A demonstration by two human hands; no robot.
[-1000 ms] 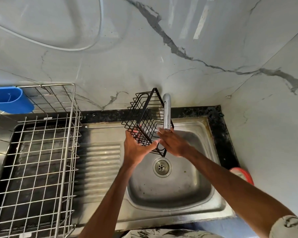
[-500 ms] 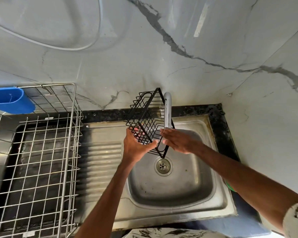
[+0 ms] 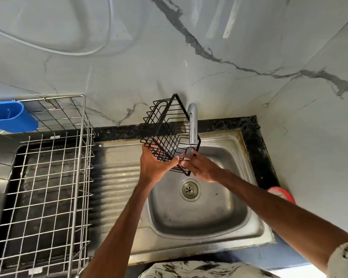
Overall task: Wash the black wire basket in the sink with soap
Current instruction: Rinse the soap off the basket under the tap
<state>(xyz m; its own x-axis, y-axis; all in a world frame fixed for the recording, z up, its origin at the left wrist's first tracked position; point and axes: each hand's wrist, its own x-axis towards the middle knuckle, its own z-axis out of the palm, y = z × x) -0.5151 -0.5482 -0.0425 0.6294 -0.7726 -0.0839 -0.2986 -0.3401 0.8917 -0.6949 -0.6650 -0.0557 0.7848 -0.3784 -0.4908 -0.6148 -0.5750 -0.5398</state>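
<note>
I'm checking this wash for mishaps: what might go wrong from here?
1. The basket is tilted on a corner, gripped mainly by the left hand; once soapy it may slip and drop into the sink.
2. The faucet spout looks right against the basket's wires and could snag them if the basket turns.

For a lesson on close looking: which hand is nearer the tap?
Right. The right hand is just below the tap; the left hand holds the basket, off to the tap's left.
</note>
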